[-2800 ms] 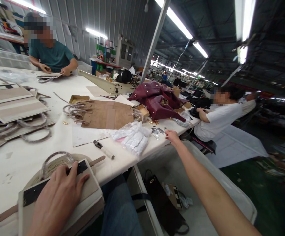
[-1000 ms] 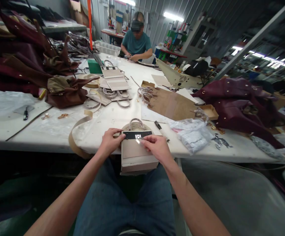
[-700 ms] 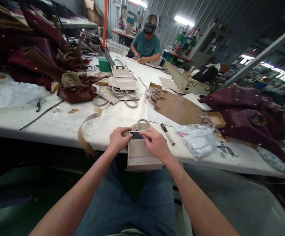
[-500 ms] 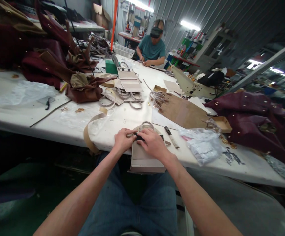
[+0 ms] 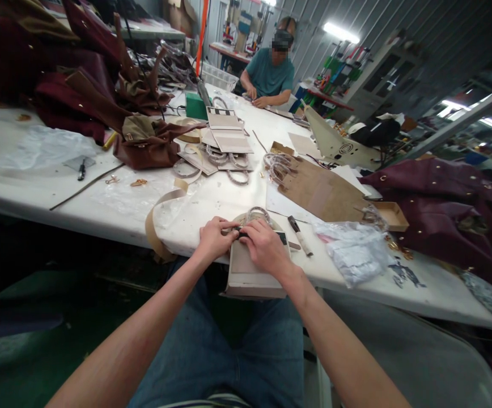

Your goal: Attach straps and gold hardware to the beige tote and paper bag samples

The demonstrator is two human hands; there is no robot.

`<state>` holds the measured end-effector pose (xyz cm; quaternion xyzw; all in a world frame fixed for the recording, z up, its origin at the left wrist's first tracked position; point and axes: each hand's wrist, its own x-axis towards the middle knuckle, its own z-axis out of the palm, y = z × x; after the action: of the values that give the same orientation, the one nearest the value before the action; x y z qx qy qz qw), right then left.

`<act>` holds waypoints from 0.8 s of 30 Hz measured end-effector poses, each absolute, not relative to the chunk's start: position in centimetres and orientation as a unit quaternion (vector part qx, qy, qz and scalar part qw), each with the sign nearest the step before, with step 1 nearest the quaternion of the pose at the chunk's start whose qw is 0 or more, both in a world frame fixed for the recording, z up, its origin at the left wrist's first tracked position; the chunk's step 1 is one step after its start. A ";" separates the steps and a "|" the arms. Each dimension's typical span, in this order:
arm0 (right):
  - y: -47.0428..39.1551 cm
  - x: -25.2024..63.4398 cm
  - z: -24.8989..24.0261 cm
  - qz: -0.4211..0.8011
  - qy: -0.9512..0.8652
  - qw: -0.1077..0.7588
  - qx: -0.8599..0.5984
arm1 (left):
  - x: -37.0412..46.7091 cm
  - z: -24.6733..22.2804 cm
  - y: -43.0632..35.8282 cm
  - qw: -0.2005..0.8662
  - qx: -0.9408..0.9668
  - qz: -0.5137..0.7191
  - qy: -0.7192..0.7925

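Note:
A beige panel [image 5: 257, 275] lies at the table's front edge, its near end overhanging above my lap. Across its far end runs a black strip [image 5: 282, 237], partly covered by my hands. My left hand [image 5: 218, 238] pinches at the strip's left end, fingertips together. My right hand [image 5: 263, 242] is closed over the strip just beside it, thumb and fingers pressed on it. Behind my fingers stands a ring-shaped clear-wrapped handle [image 5: 258, 213]. To the right lies a cutter with a wrapped grip [image 5: 300, 235].
Stacked beige panels with wrapped handles [image 5: 231, 139] lie ahead. Brown pieces [image 5: 322, 190] and a plastic bag [image 5: 352, 255] are on the right. Maroon bags [image 5: 445, 209] flank the table [image 5: 131, 218]. A person [image 5: 271, 73] works at the far end.
The view has shifted slightly. My right hand's fingers have drawn in a little, showing more of the black strip on the right. My left hand stays at the strip's left end.

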<state>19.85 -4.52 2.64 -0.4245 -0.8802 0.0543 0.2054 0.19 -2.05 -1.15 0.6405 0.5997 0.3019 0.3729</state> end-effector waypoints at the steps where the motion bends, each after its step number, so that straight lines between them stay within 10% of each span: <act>1: -4.5 19.9 2.5 0.057 -0.879 0.212 -0.424 | 0.2 -1.1 -2.0 0.374 0.641 0.298 0.600; 24: -4.5 19.6 2.3 0.309 -0.684 0.389 -0.535 | -0.1 -1.0 -1.5 0.376 0.649 0.287 0.595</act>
<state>19.57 -4.45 2.31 -0.5348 -0.6837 0.3088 0.3889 -0.06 -1.49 -0.99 0.6495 0.5954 0.2875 0.3756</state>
